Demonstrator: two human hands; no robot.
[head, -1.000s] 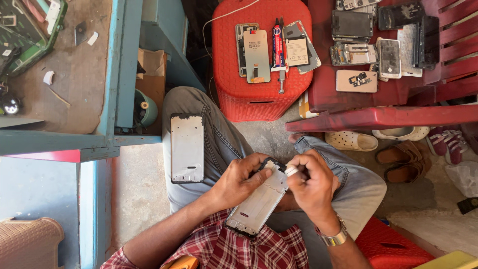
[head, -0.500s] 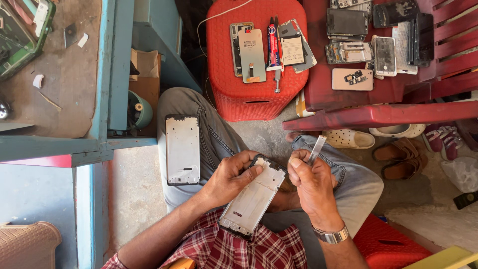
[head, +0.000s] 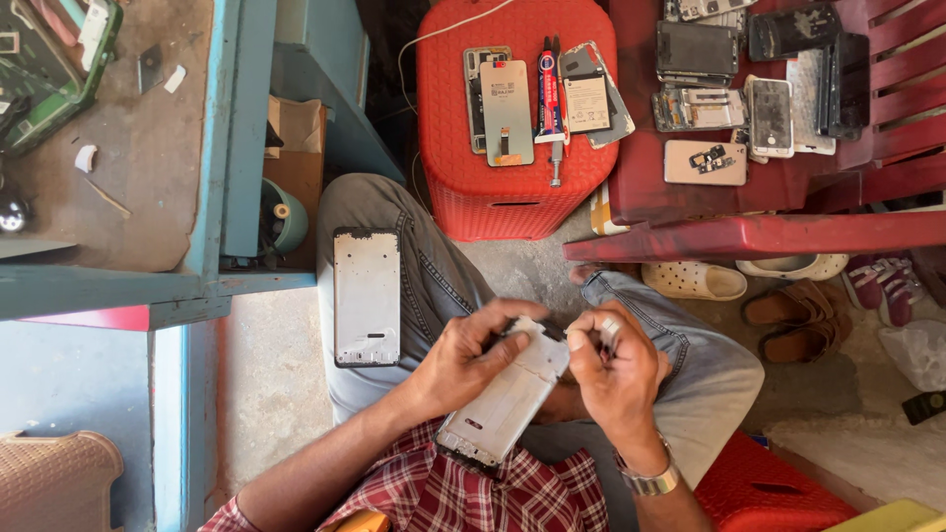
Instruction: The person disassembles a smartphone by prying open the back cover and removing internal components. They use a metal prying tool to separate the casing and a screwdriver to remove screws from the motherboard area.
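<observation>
Left hand (head: 463, 360): gripping the far end of a silver rectangular metal phone frame (head: 503, 399).
Right hand (head: 616, 369): fingers closed, pinching a small pale tool (head: 609, 333) at the frame's far right corner.
On left thigh: second silver phone frame (head: 367, 296).

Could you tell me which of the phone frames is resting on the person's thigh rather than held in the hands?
The flat silver rectangular phone frame lies untouched on the jeans-clad thigh; the other silver frame is gripped by the left hand.

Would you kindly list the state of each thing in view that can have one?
left hand: gripping the phone frame.
right hand: closed on a small tool at the frame's top edge.
phone frame: held tilted above the lap, bare of parts.
second frame: lying flat on the thigh, untouched.
glue tube: lying on the red stool.
phone parts: opened, spread on the red bench.
</observation>
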